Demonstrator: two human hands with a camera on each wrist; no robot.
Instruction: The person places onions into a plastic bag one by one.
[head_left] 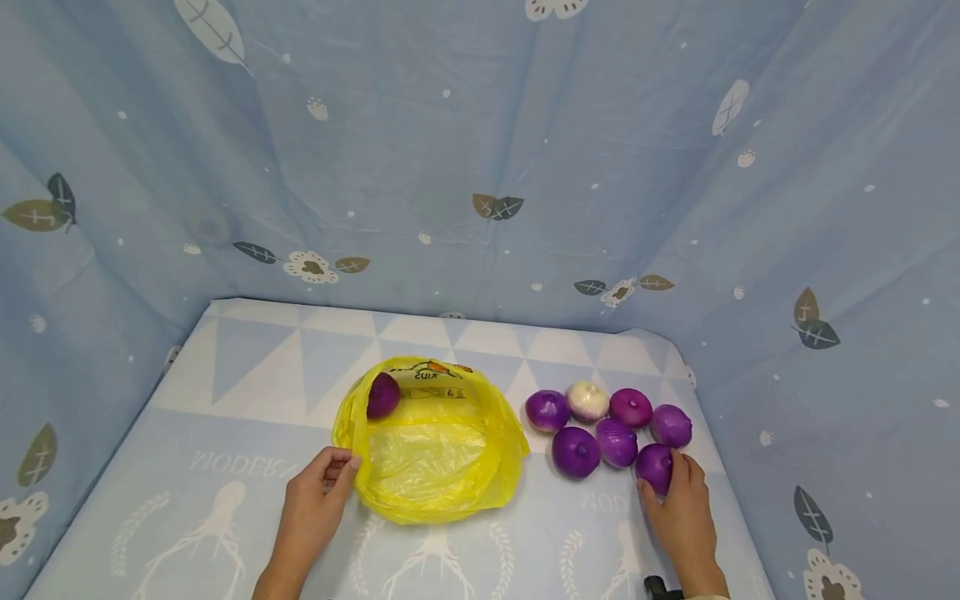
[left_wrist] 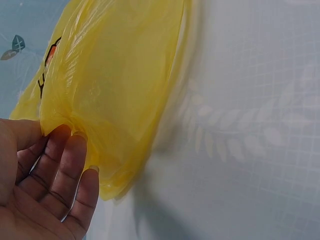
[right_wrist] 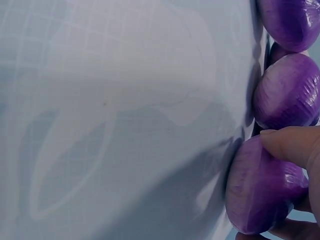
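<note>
My left hand (head_left: 318,500) pinches the left rim of a yellow plastic bag (head_left: 495,467), whose mouth gapes wide toward me. In the left wrist view, thumb and fingertips gather the thin film (left_wrist: 125,90). Inside the bag, at its left side, lies one purple onion (head_left: 383,395). On the right of the table, my right hand (head_left: 682,508) grips another purple onion (head_left: 655,467), the nearest one at the right end of a cluster. The right wrist view shows the thumb over the side of this onion (right_wrist: 255,190), with fingers curled beneath it.
Several more purple onions (head_left: 576,452) and one white onion (head_left: 587,401) sit close together beside the gripped one. A patterned cloth (head_left: 247,442) covers the table. Blue curtains (head_left: 420,167) rise behind and at both sides. A small black object (head_left: 660,587) shows by the right wrist.
</note>
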